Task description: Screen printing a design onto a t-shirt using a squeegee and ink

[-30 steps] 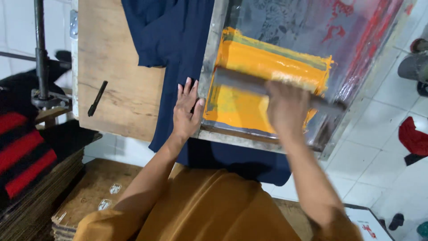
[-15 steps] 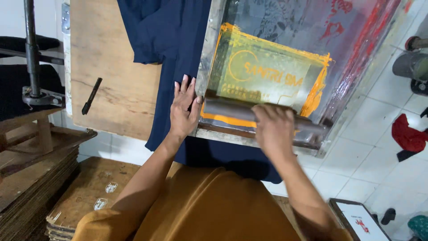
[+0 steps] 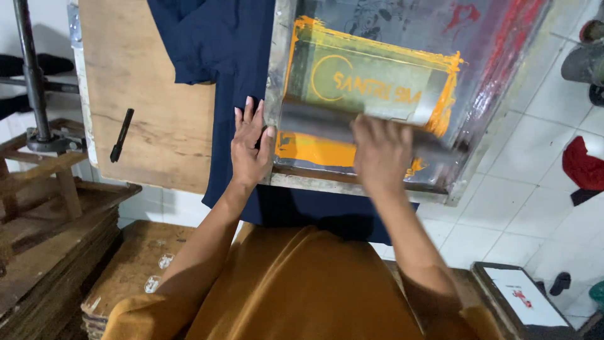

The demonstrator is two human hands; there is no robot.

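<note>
A framed printing screen (image 3: 280, 94) lies over a dark blue garment (image 3: 220, 69) on a wooden board (image 3: 148, 107). Yellow-orange ink (image 3: 311, 150) covers the near part of the mesh and rings a stencilled design. My right hand (image 3: 380, 154) grips a long grey squeegee (image 3: 314, 123) that lies across the mesh, blurred with motion. My left hand (image 3: 250, 148) presses flat on the garment, fingers spread, its thumb against the screen's left frame edge.
A black marker (image 3: 121, 134) lies on the board's left part. A metal post (image 3: 31, 69) and stacked wooden boards (image 3: 50, 252) stand at the left. The white tiled floor at the right holds a red cloth (image 3: 582, 165) and a framed print (image 3: 519, 299).
The squeegee was drawn from the far side of the mesh to the near edge, baring the design. It now sits a little farther from me again. My left hand stays put.
</note>
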